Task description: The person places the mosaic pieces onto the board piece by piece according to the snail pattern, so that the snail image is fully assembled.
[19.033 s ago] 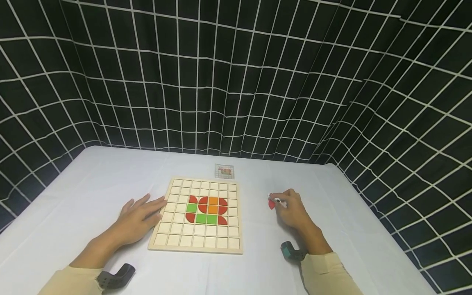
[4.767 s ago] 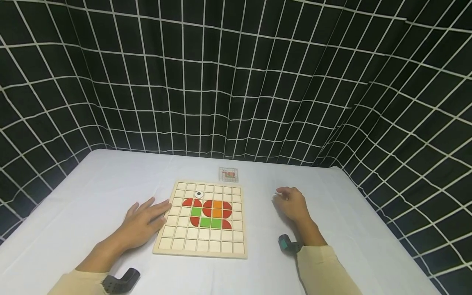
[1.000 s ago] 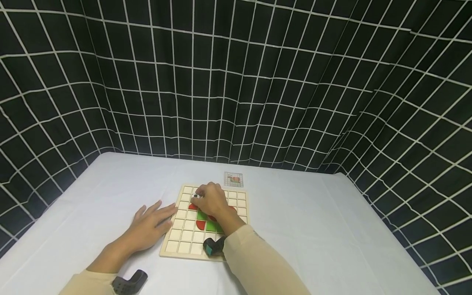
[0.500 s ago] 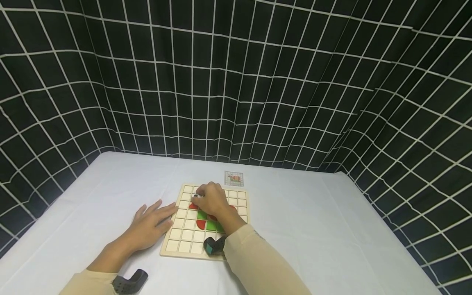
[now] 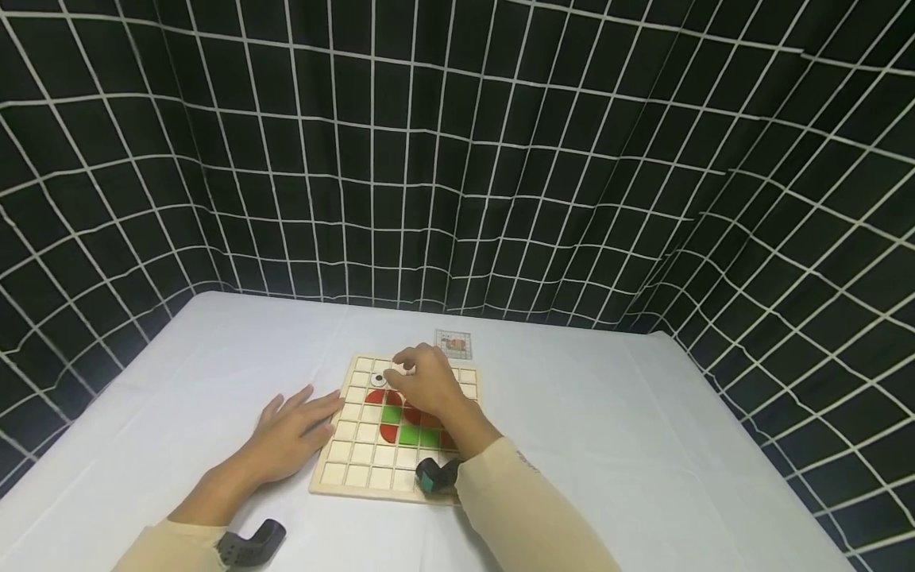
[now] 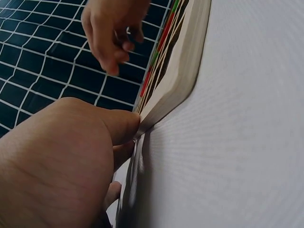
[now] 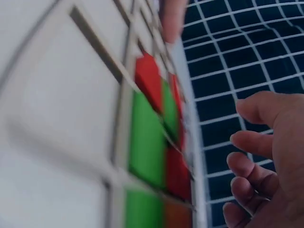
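Observation:
A wooden grid board point(image 5: 360, 477) lies on the table. Red quarter-round tiles point(image 5: 375, 396) and green square tiles point(image 5: 410, 435) fill some of its cells. A white disc tile point(image 5: 378, 380) with a black dot sits near the far left corner. My right hand point(image 5: 429, 384) hovers just right of that disc, fingers loosely bent and parted, nothing between them; it hides part of the pattern. In the right wrist view its fingers point(image 7: 256, 142) are apart from the board. My left hand point(image 5: 289, 438) rests on the cloth, its fingertips touching the board's left edge.
A small picture card point(image 5: 453, 345) lies just beyond the board. White cloth point(image 5: 608, 413) covers the table, and a black curtain with a white grid point(image 5: 457, 159) stands around it. Each wrist wears a dark camera mount point(image 5: 252, 544).
Over the earlier frames, my right hand has brought a disc tile to the board. Since half a second ago it has let go and drawn back rightward. My left hand stays put.

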Motion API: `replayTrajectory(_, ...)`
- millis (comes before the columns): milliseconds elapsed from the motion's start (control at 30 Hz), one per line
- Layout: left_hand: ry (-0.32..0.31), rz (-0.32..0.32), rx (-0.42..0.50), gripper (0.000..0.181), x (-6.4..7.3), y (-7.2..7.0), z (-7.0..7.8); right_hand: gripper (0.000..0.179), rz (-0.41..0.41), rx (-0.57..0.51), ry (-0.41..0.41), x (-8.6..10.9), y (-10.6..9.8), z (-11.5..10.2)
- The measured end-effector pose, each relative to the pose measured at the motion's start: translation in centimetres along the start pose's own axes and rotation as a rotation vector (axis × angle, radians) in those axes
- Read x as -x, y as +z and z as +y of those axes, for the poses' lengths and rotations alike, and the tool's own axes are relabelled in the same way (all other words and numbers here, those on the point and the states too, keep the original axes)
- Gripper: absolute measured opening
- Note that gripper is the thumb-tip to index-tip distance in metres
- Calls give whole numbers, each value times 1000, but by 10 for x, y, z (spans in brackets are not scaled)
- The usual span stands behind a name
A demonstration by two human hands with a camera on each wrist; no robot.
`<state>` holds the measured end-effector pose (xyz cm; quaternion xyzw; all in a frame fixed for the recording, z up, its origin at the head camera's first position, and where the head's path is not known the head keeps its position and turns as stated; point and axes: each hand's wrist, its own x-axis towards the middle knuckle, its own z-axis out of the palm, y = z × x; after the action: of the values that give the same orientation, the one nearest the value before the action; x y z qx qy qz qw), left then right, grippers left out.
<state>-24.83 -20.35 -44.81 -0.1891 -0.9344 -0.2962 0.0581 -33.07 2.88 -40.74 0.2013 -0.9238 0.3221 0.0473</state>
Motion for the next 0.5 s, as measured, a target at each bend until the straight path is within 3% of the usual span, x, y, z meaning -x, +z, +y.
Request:
replayTrajectory(167, -17, -13, 6, 38, 5, -2, -6, 32, 61, 10, -17, 12, -28, 1)
replayTrajectory(300, -23, -15, 14, 38, 7, -6, -6, 29, 148, 32, -82, 22, -60, 3)
replayTrajectory(500, -40, -17, -12, 43, 8, -23, -4, 30, 282, 166, -100, 44, -108, 10)
